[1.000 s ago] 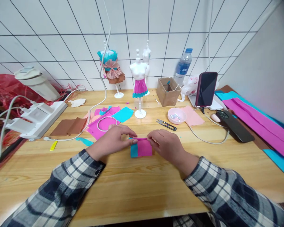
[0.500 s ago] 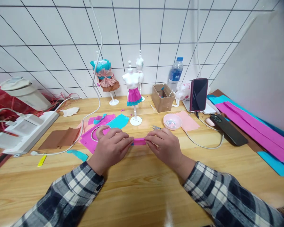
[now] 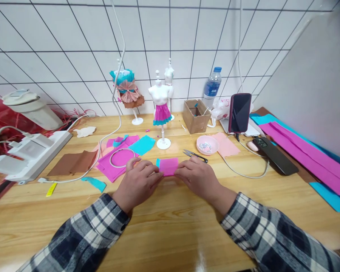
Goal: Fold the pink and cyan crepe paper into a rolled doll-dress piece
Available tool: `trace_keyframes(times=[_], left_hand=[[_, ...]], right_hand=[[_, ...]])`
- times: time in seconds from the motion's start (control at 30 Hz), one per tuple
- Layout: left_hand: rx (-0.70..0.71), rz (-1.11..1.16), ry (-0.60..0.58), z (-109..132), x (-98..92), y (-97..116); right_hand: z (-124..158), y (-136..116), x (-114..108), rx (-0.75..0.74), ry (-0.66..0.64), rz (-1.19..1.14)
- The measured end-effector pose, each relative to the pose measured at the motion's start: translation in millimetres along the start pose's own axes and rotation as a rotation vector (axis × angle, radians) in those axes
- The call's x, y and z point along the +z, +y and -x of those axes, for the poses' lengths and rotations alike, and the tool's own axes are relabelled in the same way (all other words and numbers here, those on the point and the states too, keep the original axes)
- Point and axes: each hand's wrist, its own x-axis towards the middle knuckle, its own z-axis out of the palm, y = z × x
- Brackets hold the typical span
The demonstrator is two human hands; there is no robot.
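A small piece of magenta crepe paper (image 3: 169,166) with a blue edge on its left end is stretched between my two hands. My left hand (image 3: 138,181) pinches its near left corner, and my right hand (image 3: 200,179) pinches the near right corner. Just beyond my right hand lie small black-handled thread snips (image 3: 197,155) on the table. Behind the paper stands a white mini mannequin (image 3: 159,94) wearing a magenta skirt (image 3: 162,114) with a blue hem. A white ring (image 3: 113,165) rests on magenta paper (image 3: 107,170) near my left hand.
At left are a power strip (image 3: 42,156), brown paper (image 3: 72,163) and a white cable (image 3: 119,113). A pink bowl (image 3: 207,151) of beads, a cardboard box (image 3: 197,122), an upright phone (image 3: 240,113) and a lying black phone (image 3: 276,156) occupy the right. Long paper strips (image 3: 308,155) lie beyond.
The magenta paper has tilted, so its broad face and blue left end now show instead of a narrow strip. Both hands keep their pinch; more of the snips is visible.
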Motion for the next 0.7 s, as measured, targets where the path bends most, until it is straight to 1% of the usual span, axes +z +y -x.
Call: trace_keyframes(times=[0.17, 0.27, 0.37, 0.5, 0.57, 0.7], left_hand=[[-0.034, 0.099, -0.117, 4.2, 7.1, 1.6], [-0.066, 0.171, -0.172, 3.2, 7.4, 0.8], [-0.114, 0.247, -0.215, 1.1, 6.8, 0.3], [-0.147, 0.302, -0.226, 0.9, 7.8, -0.3], [-0.155, 0.321, -0.225, 1.9, 8.9, -0.8], [-0.184, 0.339, -0.249, 3.7, 11.8, -1.6]], right_hand=[[0.6, 1.9, -0.4, 0.014, -0.174, -0.056], [0.4, 3.7, -1.6, 0.041, -0.237, -0.094], [0.4, 5.4, -2.5, 0.082, -0.256, -0.17], [0.9, 4.5, -1.7, 0.174, -0.227, -0.266], [1.0, 3.1, -0.9, 0.188, -0.215, -0.28], [-0.1, 0.2, -0.9, 0.193, -0.243, -0.238]])
